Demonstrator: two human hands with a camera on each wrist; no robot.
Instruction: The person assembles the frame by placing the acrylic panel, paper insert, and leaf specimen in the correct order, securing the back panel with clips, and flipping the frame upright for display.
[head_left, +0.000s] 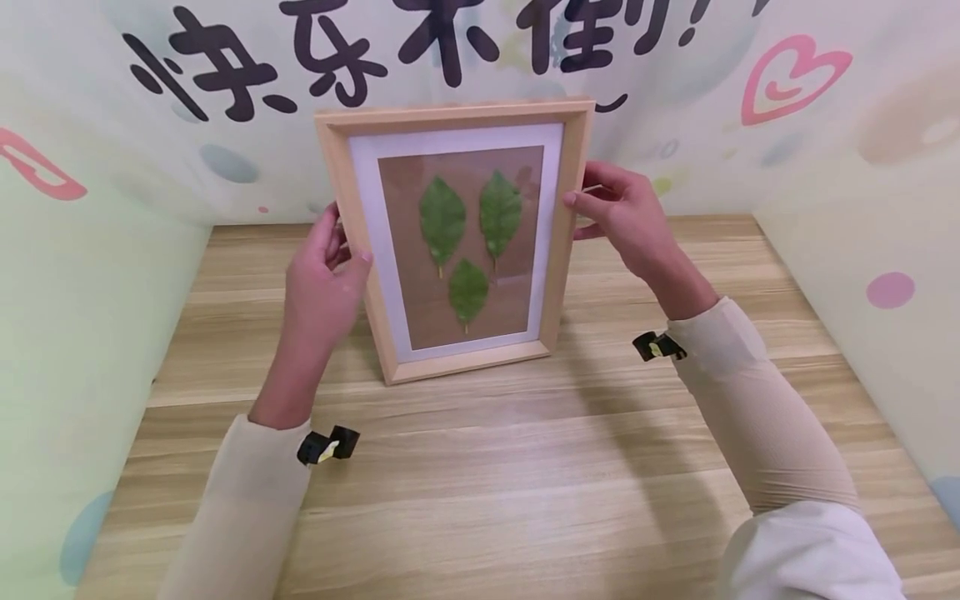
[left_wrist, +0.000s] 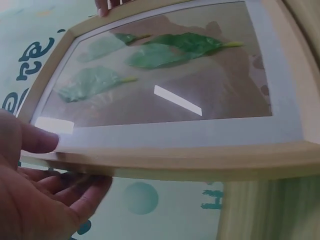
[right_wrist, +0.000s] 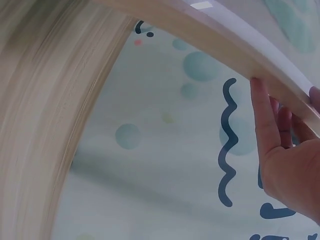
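Observation:
A light wooden picture frame (head_left: 381, 325) stands nearly upright over the table, leaning back a little. Behind its glass, a white mat (head_left: 551, 242) borders three green leaves (head_left: 442, 218) on brown backing. My left hand (head_left: 322, 287) grips the left side, thumb on the front edge and fingers behind. On the opposite side, higher up, my right hand (head_left: 630, 217) holds the frame with its thumb at the front. The left wrist view shows the left thumb (left_wrist: 40, 140) above the wooden edge and the fingers beneath. In the right wrist view, the right fingers (right_wrist: 265, 115) touch the frame's side.
The wood-grain table (head_left: 480, 475) runs back to a pale printed wall (head_left: 675, 133) with large dark characters and a pink heart. Side panels (head_left: 97, 275) enclose it left and right. Small black devices (head_left: 328, 446) are strapped at both sleeve cuffs.

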